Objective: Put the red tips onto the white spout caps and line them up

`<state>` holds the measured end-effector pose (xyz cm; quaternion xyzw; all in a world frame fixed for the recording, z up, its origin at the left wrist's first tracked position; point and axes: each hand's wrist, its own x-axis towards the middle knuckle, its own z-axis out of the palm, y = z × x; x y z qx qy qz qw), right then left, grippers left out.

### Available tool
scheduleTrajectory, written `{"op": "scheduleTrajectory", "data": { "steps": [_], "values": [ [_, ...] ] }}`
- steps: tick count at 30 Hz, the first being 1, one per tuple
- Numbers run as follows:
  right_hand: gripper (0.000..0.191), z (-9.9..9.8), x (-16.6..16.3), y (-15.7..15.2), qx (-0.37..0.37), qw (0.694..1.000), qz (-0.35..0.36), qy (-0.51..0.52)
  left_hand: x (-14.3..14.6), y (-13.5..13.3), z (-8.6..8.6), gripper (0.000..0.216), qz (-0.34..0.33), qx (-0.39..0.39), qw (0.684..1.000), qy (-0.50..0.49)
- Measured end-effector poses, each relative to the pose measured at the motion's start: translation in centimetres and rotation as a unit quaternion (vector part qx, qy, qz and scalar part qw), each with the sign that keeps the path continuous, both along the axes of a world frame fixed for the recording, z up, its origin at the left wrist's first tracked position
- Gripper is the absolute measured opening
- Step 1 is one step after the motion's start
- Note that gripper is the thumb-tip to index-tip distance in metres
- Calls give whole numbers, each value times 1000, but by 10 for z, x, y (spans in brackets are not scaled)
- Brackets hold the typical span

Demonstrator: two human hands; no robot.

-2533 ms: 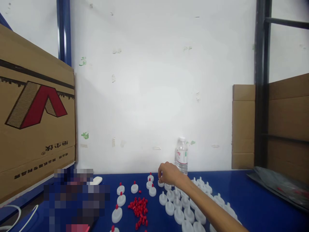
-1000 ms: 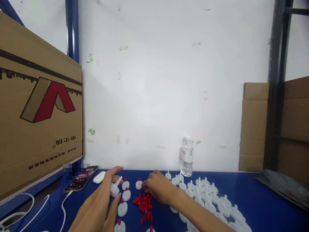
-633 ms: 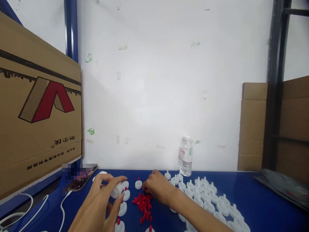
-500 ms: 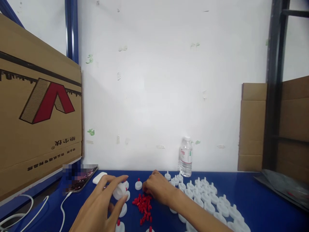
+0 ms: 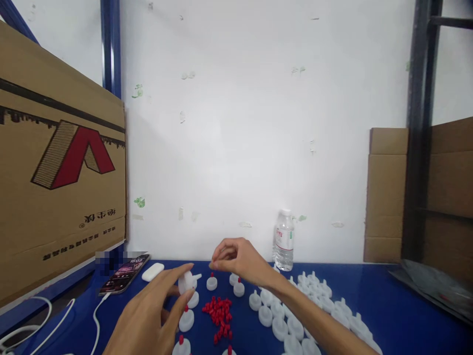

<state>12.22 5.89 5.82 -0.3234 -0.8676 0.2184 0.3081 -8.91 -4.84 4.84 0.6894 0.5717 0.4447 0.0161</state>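
Observation:
My left hand (image 5: 151,308) grips a white nozzle cap (image 5: 185,282) between thumb and fingers. The cap is tilted, its bare spout pointing right. My right hand (image 5: 236,256) is raised, thumb and fingertips pinched together above a red-tipped white cap on the table; whatever the pinch holds is too small to make out. Below both hands lies a loose pile of small red tips (image 5: 219,313). White caps with red tips, such as one at the left (image 5: 186,319) and one behind the pile (image 5: 212,283), stand around it.
Many white caps without red tips (image 5: 280,328) cover the table (image 5: 406,315) at the right. A water bottle (image 5: 284,241) stands against the wall. A phone (image 5: 123,276) with a cable and a white case (image 5: 152,271) lie left, beside a large carton (image 5: 74,148).
My right hand has risen and moved left from beside the red pile, uncovering red-tipped caps. In my left hand, the white cap has turned so its spout points right.

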Motion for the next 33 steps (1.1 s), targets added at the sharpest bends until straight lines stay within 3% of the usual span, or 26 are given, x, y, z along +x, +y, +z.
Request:
{"op": "scheduleTrajectory", "data": {
  "steps": [3,5,9,26,33],
  "values": [
    [43,19,-4,-16,-124,967,75,210,3,-4,4,48,20,-14,999,-36],
    [42,25,-9,-25,-171,942,108,270,4,-5,5,50,24,-18,998,-47],
    [38,27,-14,-35,-203,930,125,280,4,-6,5,50,21,21,998,-57],
    [34,37,-6,-41,-181,941,130,254,14,-12,7,40,-14,139,988,-63],
    [38,48,-5,-56,-194,941,139,239,14,-19,5,43,4,111,989,-98]
  ]
}}
